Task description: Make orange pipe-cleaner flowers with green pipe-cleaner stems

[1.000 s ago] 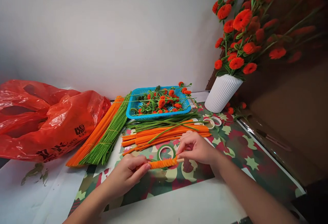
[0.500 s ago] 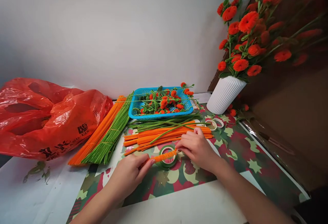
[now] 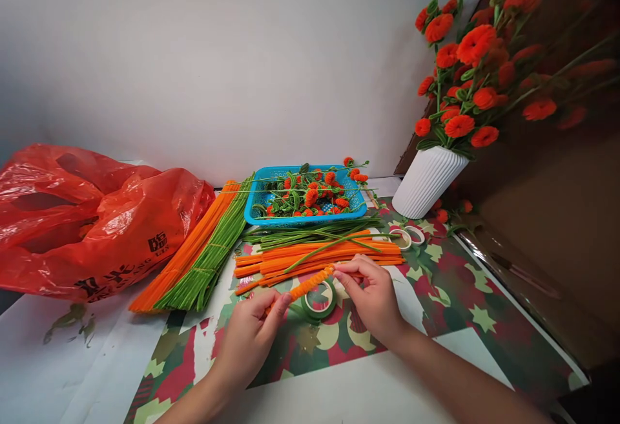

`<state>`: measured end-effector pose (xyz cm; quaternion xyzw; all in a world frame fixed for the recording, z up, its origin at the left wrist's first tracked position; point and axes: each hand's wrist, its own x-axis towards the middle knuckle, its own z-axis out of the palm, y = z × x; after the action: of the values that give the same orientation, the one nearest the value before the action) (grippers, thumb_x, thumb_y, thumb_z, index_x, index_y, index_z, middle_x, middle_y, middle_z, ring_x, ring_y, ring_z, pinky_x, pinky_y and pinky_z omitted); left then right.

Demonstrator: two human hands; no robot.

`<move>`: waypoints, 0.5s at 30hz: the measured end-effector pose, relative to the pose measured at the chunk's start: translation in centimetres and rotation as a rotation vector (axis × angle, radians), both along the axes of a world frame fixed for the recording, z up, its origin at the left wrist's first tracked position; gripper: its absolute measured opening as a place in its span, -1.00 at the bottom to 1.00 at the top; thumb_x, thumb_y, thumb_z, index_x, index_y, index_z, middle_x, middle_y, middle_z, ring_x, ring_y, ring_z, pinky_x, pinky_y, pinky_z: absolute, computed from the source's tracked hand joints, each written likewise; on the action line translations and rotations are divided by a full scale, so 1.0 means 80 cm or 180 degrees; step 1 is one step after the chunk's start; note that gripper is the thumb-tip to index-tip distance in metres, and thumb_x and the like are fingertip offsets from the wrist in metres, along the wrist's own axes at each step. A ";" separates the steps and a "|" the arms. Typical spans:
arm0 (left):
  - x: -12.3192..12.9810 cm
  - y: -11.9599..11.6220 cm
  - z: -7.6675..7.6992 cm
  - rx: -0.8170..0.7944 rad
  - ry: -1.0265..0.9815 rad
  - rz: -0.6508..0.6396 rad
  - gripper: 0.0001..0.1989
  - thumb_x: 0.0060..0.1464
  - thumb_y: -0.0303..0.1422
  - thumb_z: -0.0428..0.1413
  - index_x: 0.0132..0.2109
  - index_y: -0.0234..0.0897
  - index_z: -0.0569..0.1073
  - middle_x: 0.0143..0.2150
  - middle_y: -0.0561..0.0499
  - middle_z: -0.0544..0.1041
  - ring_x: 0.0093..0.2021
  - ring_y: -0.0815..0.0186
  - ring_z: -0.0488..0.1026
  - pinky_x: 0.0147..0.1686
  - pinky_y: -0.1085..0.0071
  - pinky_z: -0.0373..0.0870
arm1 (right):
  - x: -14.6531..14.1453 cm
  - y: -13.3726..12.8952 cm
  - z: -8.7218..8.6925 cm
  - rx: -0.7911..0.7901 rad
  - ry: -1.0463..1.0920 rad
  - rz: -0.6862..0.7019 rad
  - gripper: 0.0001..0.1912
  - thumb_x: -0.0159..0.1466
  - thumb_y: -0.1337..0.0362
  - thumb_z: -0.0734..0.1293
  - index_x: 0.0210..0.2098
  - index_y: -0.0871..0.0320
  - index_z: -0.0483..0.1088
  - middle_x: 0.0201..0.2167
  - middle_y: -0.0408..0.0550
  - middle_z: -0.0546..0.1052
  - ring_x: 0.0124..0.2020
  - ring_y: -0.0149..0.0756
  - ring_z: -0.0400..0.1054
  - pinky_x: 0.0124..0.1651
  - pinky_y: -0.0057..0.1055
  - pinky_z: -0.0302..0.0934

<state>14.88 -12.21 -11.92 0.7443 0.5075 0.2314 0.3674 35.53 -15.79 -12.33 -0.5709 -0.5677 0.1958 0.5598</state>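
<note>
An orange coiled pipe cleaner (image 3: 312, 283) stretches between my two hands, its right end slightly higher. My left hand (image 3: 249, 333) is closed, with thumb and forefinger gripping the lower left end. At the other end, the fingertips of my right hand (image 3: 375, 298) pinch the coil. Just beneath it a roll of green tape (image 3: 331, 304) lies flat on the patterned sheet (image 3: 349, 353). Behind my hands are loose straight orange pipe cleaners (image 3: 290, 261), with green pipe cleaners (image 3: 271, 238) beyond them.
A blue basket (image 3: 305, 222) holds small orange flowers and green leaves. Orange and green pipe cleaner bundles (image 3: 208, 269) lie beside a red plastic bag (image 3: 121, 230) at left. White tape rolls (image 3: 416, 235) are near a ribbed white vase (image 3: 429, 181) of orange flowers at right.
My right hand has turned, bringing its thumb into view at the coil's end. The coil now tilts up more steeply to the right. My left hand still grips its end.
</note>
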 end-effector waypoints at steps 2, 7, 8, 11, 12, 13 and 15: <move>-0.001 -0.002 -0.003 -0.0020 -0.0088 0.0040 -0.53 0.16 -0.03 -0.13 -0.58 -0.23 0.20 -0.62 0.12 0.18 -0.58 0.37 0.14 -0.55 0.45 0.07 | -0.004 -0.002 -0.002 -0.0154 0.0510 0.0063 -0.92 0.23 0.30 0.36 -0.37 0.10 0.52 -0.42 -0.10 0.49 -0.33 -0.30 0.38 -0.28 -0.39 0.22; -0.001 -0.001 -0.007 -0.0197 -0.0223 0.0088 -0.54 0.15 -0.02 -0.14 -0.57 -0.22 0.19 -0.61 0.13 0.13 -0.59 0.38 0.11 -0.56 0.46 0.06 | -0.003 -0.001 0.002 -0.0511 0.1060 0.0377 -0.94 0.16 0.27 0.41 -0.37 0.07 0.56 -0.40 -0.12 0.53 -0.29 -0.29 0.42 -0.18 -0.36 0.29; 0.000 -0.001 -0.006 -0.0221 -0.0241 0.0069 -0.54 0.15 -0.02 -0.15 -0.57 -0.22 0.19 -0.60 0.13 0.13 -0.59 0.38 0.11 -0.56 0.46 0.06 | -0.001 0.000 0.003 -0.0564 0.1145 0.0441 -0.94 0.15 0.26 0.42 -0.38 0.07 0.56 -0.39 -0.11 0.54 -0.29 -0.29 0.43 -0.17 -0.36 0.30; 0.002 0.000 -0.005 -0.0201 -0.0266 -0.0001 -0.54 0.15 -0.04 -0.15 -0.58 -0.22 0.16 -0.61 0.13 0.13 -0.58 0.38 0.11 -0.56 0.46 0.06 | 0.004 0.003 0.007 -0.0612 0.1377 0.0578 -0.94 0.12 0.25 0.44 -0.41 0.09 0.56 -0.36 -0.10 0.56 -0.26 -0.27 0.44 -0.15 -0.35 0.31; 0.003 0.000 -0.005 -0.0179 -0.0265 -0.0027 -0.55 0.15 -0.04 -0.15 -0.58 -0.22 0.15 -0.61 0.13 0.12 -0.58 0.39 0.11 -0.57 0.47 0.05 | 0.005 0.003 0.007 -0.0620 0.1472 0.0594 -0.94 0.11 0.25 0.44 -0.42 0.09 0.56 -0.36 -0.09 0.56 -0.26 -0.27 0.44 -0.15 -0.35 0.32; 0.003 0.000 -0.006 -0.0142 -0.0263 -0.0051 -0.55 0.16 -0.05 -0.15 -0.58 -0.22 0.14 -0.62 0.14 0.11 -0.58 0.39 0.10 -0.57 0.47 0.04 | 0.005 0.003 0.007 -0.0630 0.1598 0.0583 -0.94 0.10 0.25 0.45 -0.43 0.09 0.56 -0.37 -0.09 0.56 -0.26 -0.27 0.43 -0.15 -0.34 0.32; 0.003 -0.001 -0.007 -0.0041 -0.0255 -0.0095 -0.56 0.17 -0.08 -0.15 -0.58 -0.22 0.14 -0.62 0.14 0.10 -0.59 0.40 0.08 -0.58 0.47 0.03 | 0.004 0.004 0.007 -0.0660 0.1909 0.0486 -0.92 0.05 0.24 0.49 -0.47 0.10 0.55 -0.37 -0.09 0.55 -0.25 -0.26 0.43 -0.13 -0.33 0.31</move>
<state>15.14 -12.25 -12.51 0.7395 0.4827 0.2524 0.3956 35.83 -15.48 -11.78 -0.4975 -0.3958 0.4535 0.6247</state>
